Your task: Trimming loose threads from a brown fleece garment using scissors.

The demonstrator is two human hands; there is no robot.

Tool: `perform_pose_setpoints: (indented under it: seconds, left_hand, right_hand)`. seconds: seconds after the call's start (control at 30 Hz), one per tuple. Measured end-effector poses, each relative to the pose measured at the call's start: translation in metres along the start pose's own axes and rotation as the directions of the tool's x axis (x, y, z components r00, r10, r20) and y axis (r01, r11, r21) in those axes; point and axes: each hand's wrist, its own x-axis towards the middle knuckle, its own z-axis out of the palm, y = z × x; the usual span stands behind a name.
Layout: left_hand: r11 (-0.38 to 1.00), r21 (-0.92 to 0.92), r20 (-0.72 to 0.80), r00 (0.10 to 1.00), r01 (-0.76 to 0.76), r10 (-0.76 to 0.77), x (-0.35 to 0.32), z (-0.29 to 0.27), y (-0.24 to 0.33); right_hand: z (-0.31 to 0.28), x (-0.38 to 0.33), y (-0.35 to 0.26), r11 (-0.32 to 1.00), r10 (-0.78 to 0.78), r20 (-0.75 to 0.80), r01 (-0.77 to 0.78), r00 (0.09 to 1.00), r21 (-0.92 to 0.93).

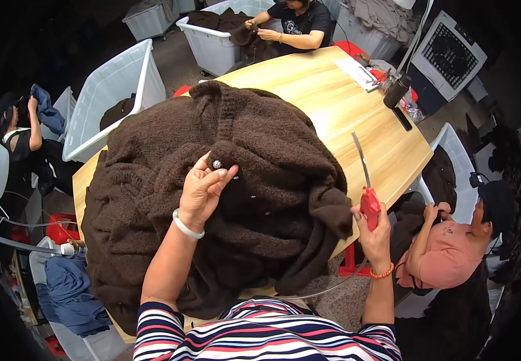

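A large heap of dark brown knitted garments covers much of the wooden table in front of me. My left hand pinches the edge of a brown cardigan near a round, sparkling button. Several small shiny buttons lie farther along that edge. At the right side of the heap, my right hand is closed around the red handle of an air blow gun. Its long metal nozzle points away from me, over bare wood. A clear hose runs below my right wrist.
The table extends to the far right, where a dark bottle and a phone lie near the edge. Large white bins stand around it. Other people work at the far side, left and right. An air cooler stands behind.
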Motion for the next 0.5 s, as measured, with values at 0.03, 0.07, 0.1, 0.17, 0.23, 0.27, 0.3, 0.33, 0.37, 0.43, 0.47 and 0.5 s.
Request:
perform_pose_setpoints:
  seconds: [0.03,0.07,0.1,0.17,0.23,0.27,0.3,0.33,0.37,0.43,0.47,0.5]
  left_hand:
    - [0.998,0.069,-0.017,1.0,-0.006,0.007,-0.001,-0.001,-0.001]
    - [0.998,0.066,-0.015,1.0,-0.009,0.011,0.0,-0.005,-0.003]
    - [0.999,0.048,-0.005,1.0,-0.016,0.017,0.002,-0.013,-0.006]
    - [0.999,0.027,0.007,1.0,-0.022,0.022,0.003,-0.01,-0.008]
    - [0.998,0.066,-0.051,0.999,-0.005,0.008,0.004,-0.003,-0.011]
    - [0.998,0.065,-0.049,0.999,-0.005,0.008,0.004,-0.004,-0.012]
    - [0.996,0.09,-0.02,0.999,-0.027,0.029,0.005,-0.008,-0.015]
    - [0.992,0.115,0.008,0.999,-0.052,0.052,0.006,-0.012,-0.017]
    - [0.992,0.115,0.008,0.999,-0.054,0.053,0.007,-0.015,-0.018]
    - [0.994,0.109,-0.022,1.0,-0.012,0.015,0.007,-0.015,-0.017]
    - [0.994,0.11,-0.024,1.0,-0.01,0.012,0.006,-0.012,-0.018]
    - [0.991,0.129,-0.054,0.998,0.029,-0.022,0.004,-0.006,-0.02]
  right_hand:
    - [0.001,-0.004,-0.004,0.961,0.101,0.019,-0.103,0.995,0.259]
    - [-0.002,-0.007,-0.003,0.979,0.072,0.148,-0.098,0.986,0.176]
    - [0.001,-0.013,0.003,0.999,0.0,0.191,-0.01,0.982,0.052]
    - [0.007,-0.018,-0.006,0.929,-0.211,0.302,0.286,0.93,-0.233]
    - [0.027,-0.024,-0.018,0.931,-0.21,0.44,0.315,0.873,-0.181]
    - [0.037,-0.029,-0.021,0.94,-0.192,0.491,0.303,0.85,-0.157]
    - [0.044,-0.03,-0.026,0.94,-0.192,0.489,0.303,0.851,-0.159]
    - [0.05,-0.027,-0.031,0.938,-0.178,0.484,0.296,0.857,-0.179]
    - [0.055,-0.024,-0.035,0.937,-0.164,0.478,0.288,0.863,-0.198]
    - [0.06,-0.018,-0.042,0.942,-0.182,0.446,0.286,0.876,-0.177]
    - [0.061,-0.016,-0.046,0.946,-0.198,0.414,0.284,0.889,-0.156]
    - [0.061,-0.016,-0.05,0.947,-0.168,0.47,0.274,0.867,-0.167]
